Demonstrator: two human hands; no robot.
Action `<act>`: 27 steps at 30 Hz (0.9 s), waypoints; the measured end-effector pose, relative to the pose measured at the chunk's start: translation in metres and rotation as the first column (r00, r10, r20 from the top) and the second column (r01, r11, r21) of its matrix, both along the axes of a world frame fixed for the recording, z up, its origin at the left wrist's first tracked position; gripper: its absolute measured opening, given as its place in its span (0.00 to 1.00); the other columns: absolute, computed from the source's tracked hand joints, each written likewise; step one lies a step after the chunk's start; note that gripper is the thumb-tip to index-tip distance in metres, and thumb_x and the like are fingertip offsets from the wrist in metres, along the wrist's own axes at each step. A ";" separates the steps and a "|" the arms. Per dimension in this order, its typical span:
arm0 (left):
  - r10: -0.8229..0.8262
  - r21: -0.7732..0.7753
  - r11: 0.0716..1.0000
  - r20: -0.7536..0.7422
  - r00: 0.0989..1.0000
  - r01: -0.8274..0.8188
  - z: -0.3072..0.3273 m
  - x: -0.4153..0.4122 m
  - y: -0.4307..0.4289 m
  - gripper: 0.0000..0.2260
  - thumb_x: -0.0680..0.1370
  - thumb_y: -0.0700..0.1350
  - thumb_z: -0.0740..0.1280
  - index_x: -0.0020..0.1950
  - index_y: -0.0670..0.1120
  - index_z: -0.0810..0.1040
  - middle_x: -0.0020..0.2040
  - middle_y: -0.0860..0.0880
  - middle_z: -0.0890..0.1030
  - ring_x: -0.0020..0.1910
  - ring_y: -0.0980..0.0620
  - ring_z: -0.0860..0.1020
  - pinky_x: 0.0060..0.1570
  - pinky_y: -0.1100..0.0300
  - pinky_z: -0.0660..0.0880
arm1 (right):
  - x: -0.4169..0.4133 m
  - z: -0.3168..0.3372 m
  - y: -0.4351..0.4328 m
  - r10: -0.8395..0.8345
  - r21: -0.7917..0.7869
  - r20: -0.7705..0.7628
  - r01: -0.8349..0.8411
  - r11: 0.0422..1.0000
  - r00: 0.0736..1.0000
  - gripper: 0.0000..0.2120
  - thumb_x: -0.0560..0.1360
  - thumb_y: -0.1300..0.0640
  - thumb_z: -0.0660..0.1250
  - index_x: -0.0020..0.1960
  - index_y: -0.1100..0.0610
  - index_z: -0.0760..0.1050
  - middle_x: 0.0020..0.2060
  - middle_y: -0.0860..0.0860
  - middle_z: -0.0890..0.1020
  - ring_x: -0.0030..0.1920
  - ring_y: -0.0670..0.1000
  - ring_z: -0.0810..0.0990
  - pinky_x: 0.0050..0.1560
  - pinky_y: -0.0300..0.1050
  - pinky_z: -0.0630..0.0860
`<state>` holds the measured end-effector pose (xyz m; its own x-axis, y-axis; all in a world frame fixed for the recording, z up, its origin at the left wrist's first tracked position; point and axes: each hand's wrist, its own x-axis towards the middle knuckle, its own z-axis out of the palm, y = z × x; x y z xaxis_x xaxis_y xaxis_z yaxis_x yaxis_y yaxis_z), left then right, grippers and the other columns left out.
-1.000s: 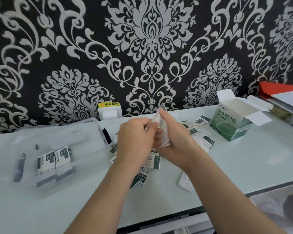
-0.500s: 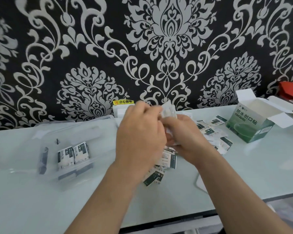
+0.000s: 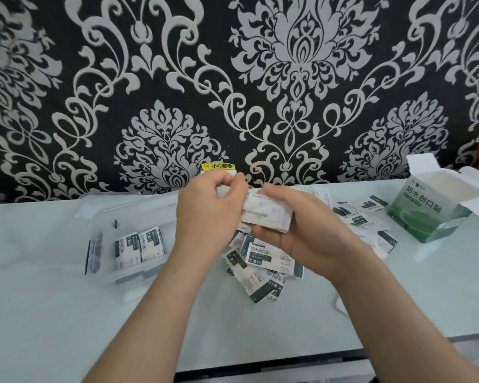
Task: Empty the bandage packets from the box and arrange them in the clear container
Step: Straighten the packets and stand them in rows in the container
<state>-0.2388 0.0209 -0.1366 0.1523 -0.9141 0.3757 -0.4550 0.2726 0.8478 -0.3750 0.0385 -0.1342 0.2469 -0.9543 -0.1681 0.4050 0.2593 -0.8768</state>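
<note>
Pale-green tabletop [image 3: 53, 313] w/ black damask wall [image 3: 94, 78] behind; L hand [image 3: 205, 217] & R hand [image 3: 313, 239] grip packet stack [image 3: 266, 214].

Noted tabletop [image 3: 53, 313] smooth, glossy, pale, glass-like w/ soft reflections. The clear container [image 3: 103, 214] looked transp. plastic, slightly hazy. The bandage packets [image 3: 263, 257] read as thin paper, matt, dark printed ends. The box [image 3: 423, 214] was cardboard: green outside w/ slight sheen, white inside matt. I saw wall covering [image 3: 150, 78] w/ raised, textured pattern.

The single head-worn camera looks forward and down from close above the table [image 3: 53, 313], facing the patterned wall [image 3: 94, 78] across the frame's upper half.
</note>
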 end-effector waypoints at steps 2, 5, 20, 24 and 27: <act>-0.003 -0.040 0.999 0.075 0.997 0.006 -0.003 -0.006 0.004 0.16 0.78 0.52 0.65 0.34 0.46 0.76 0.25 0.54 0.74 0.26 0.54 0.70 0.28 0.58 0.67 | 0.013 -0.001 0.000 -0.146 0.053 -0.006 0.146 0.988 0.989 0.07 0.77 0.57 0.65 0.44 0.60 0.78 0.39 0.57 0.82 0.36 0.51 0.80 0.34 0.42 0.77; 0.025 -0.153 0.988 0.228 0.973 0.011 -0.006 -0.014 0.010 0.15 0.79 0.54 0.64 0.36 0.47 0.77 0.27 0.53 0.75 0.29 0.53 0.73 0.29 0.60 0.68 | 0.027 -0.004 0.002 -0.293 0.055 -0.050 0.295 0.954 0.955 0.10 0.76 0.57 0.63 0.41 0.58 0.80 0.36 0.56 0.82 0.36 0.51 0.77 0.34 0.43 0.72; -0.397 0.172 0.913 0.159 0.904 0.371 0.011 0.035 0.008 0.11 0.79 0.40 0.66 0.46 0.58 0.78 0.36 0.50 0.80 0.34 0.49 0.77 0.37 0.52 0.75 | 0.015 -0.001 -0.001 -0.016 -0.034 -0.199 0.010 0.999 0.980 0.13 0.81 0.51 0.59 0.51 0.60 0.75 0.39 0.54 0.80 0.32 0.49 0.74 0.34 0.39 0.70; -0.311 0.103 0.947 0.051 0.949 0.305 0.019 0.061 0.010 0.12 0.77 0.36 0.68 0.43 0.54 0.81 0.37 0.49 0.83 0.35 0.56 0.82 0.38 0.61 0.77 | 0.025 0.004 0.000 0.043 -0.053 -0.184 -0.054 0.997 0.982 0.12 0.81 0.53 0.61 0.48 0.61 0.75 0.40 0.57 0.80 0.32 0.48 0.75 0.34 0.38 0.74; -0.353 0.061 0.933 -0.020 0.935 0.354 0.024 0.081 0.011 0.13 0.75 0.32 0.68 0.41 0.50 0.84 0.36 0.46 0.82 0.37 0.52 0.81 0.42 0.57 0.78 | 0.029 0.010 -0.001 0.166 -0.030 -0.094 -0.169 0.985 0.982 0.12 0.80 0.55 0.62 0.46 0.65 0.73 0.42 0.62 0.82 0.31 0.49 0.78 0.33 0.36 0.78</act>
<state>-0.1574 0.0317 -0.1122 -0.1820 -0.9311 0.3161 -0.3314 0.3607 0.8718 -0.3460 0.0373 -0.1239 0.3893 -0.9067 -0.1621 0.2765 0.2829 -0.9184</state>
